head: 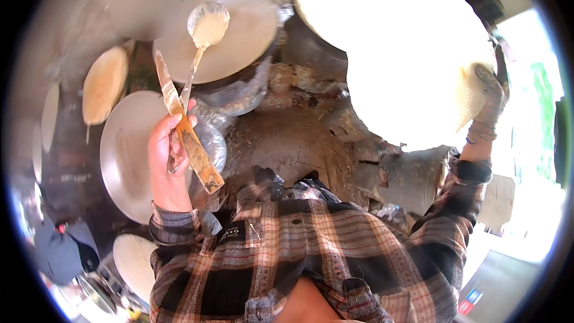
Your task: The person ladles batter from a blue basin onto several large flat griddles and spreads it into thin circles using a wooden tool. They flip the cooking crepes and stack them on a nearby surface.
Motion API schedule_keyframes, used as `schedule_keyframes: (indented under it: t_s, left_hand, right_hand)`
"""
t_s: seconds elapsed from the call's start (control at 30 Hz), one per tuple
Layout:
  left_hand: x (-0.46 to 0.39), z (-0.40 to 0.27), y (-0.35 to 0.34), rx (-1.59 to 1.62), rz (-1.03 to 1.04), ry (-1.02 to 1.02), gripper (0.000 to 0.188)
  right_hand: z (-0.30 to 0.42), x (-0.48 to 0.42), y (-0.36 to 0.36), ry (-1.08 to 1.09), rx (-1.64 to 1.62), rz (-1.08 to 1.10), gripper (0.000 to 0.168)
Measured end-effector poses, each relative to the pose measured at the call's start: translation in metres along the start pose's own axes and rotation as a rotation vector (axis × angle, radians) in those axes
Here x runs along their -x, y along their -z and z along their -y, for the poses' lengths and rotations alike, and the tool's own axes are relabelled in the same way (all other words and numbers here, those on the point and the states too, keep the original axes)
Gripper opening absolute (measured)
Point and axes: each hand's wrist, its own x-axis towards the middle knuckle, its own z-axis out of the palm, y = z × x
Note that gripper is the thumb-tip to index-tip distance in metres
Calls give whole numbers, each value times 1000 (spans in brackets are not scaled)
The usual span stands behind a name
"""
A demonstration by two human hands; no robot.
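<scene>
My bare left hand point(168, 148) grips a metal ladle point(193, 69) together with a flat wooden spatula point(195, 152). Pale batter point(210, 29) sits in the ladle's bowl, and whitish residue coats the spatula's upper part. The ladle's bowl appears over a round grey griddle point(251, 18). At the right, my right hand point(491, 98) wears a soiled work glove. Its fingers are at the edge of a large round sheet or disc point(412, 63), overexposed to white. Glare hides the disc's surface, so I cannot tell its material or how firmly the hand holds it.
A second round plate point(123, 157) lies left of my left hand. Beyond it is a tan disc point(105, 85). Another bright round top point(327, 4) stands on a dark base. Rough debris covers the floor point(287, 143) between the stands. A grey cap point(65, 251) shows lower left.
</scene>
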Motion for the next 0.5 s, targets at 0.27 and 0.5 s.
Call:
schedule_keyframes:
  t_s: [0.27, 0.5]
  left_hand:
    - [-43, 129, -113, -81, 225, 317, 40]
    - [-66, 269, -178, -67, 349, 660, 42]
  right_hand:
    - [66, 88, 348, -117, 639, -366, 55]
    - [196, 64, 522, -323, 1190, -64, 48]
